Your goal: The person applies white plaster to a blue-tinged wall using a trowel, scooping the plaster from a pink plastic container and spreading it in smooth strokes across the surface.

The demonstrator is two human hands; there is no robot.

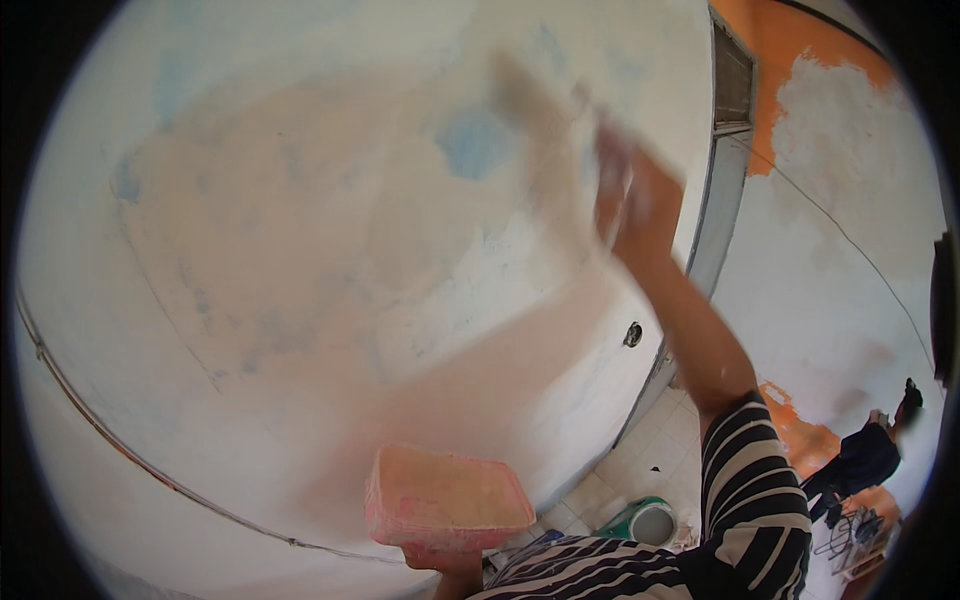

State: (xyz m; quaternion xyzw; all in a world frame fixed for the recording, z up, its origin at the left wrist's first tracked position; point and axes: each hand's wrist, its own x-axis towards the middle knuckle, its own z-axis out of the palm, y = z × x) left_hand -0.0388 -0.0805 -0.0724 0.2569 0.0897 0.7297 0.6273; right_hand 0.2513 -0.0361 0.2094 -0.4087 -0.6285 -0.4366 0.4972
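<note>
My left hand (440, 560) is low in the picture, its fingers wrapped under a pinkish rectangular tub (445, 490) with a beige face and a smeared rim. My right arm reaches up to the pale wall (560, 370). Motion blurs my right hand (637, 190) close to that wall; its fingers look closed around a thin, pale thing (603, 215) whose kind is too smeared to name. Beige patches (270, 210) and a blue spot (472, 143) mark the wall left of my right hand.
A cable (150, 472) runs along the lower left of the wall. An open socket hole (632, 334) lies near the door frame (715, 235). A green and white bucket (652, 523) stands on the tiled floor (665, 435). Another person (862, 455) in dark clothes is at the far right.
</note>
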